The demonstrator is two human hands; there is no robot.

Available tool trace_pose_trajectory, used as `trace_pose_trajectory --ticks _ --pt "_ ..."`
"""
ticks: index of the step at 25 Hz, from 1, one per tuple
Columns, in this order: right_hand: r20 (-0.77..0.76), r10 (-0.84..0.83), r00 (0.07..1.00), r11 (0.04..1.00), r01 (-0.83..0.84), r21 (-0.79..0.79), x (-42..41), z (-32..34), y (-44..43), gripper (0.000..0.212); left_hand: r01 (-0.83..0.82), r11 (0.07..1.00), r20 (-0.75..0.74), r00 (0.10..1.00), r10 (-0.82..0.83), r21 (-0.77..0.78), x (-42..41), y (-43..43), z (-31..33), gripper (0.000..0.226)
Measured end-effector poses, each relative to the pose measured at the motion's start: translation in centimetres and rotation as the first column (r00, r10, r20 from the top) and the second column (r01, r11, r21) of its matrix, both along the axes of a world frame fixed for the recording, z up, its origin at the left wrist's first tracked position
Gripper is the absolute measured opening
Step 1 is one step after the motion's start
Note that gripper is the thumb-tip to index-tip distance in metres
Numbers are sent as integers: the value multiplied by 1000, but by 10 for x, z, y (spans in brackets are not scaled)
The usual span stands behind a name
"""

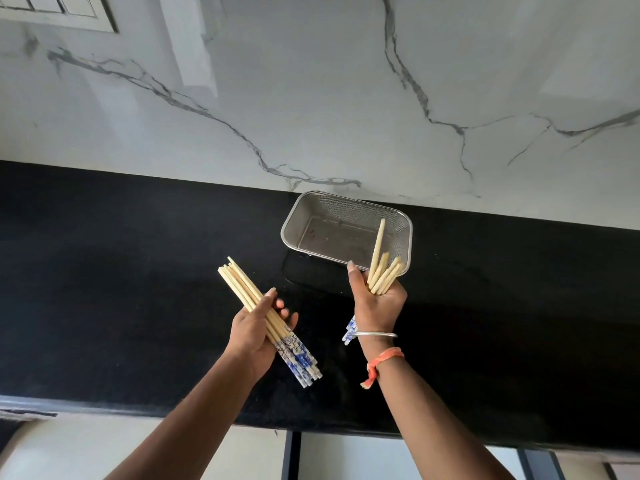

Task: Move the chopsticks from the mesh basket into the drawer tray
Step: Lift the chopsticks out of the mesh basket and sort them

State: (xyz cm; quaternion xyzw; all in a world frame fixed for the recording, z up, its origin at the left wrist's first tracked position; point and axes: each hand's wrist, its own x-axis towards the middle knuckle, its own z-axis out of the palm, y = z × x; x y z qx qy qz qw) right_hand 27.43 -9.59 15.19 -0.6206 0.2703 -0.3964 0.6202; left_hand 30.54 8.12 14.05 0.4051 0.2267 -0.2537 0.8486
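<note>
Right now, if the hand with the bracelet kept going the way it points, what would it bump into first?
Probably the mesh basket. The right hand aims its chopsticks up toward the near rim, though depth is hard to judge.

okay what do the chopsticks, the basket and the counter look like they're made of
Chopsticks: probably bamboo or pale wood, matte, with blue-and-white patterned ends, possibly printed. Mesh basket: fine metal mesh with a shiny rim, likely stainless steel. Countertop: black polished stone, perhaps granite, judging by its faint sheen.
</note>
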Motion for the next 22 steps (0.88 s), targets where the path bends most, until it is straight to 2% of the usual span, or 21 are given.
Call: trace_pose_trajectory --ticks 7,10,15,18,22 --pt "64 46 997 999 -47 19 -1 6 3 38 -7 1000 -11 1000 7 11 1 -4 -2 15" --pt "64 60 996 998 -60 9 -4 7 6 35 3 1000 -15 1000 -2 22 0 -8 -3 15" --pt "61 -29 998 999 26 42 3 12 3 37 22 1000 -13 1000 -22 22 -2 -13 -5 18" --pt "94 -16 995 997 9 73 9 17 -6 39 26 1000 -8 1000 -26 18 -2 -15 -8 20" --pt "-20 40 999 996 -38 85 6 10 -7 36 30 999 -20 999 -29 27 -4 -17 -8 18"
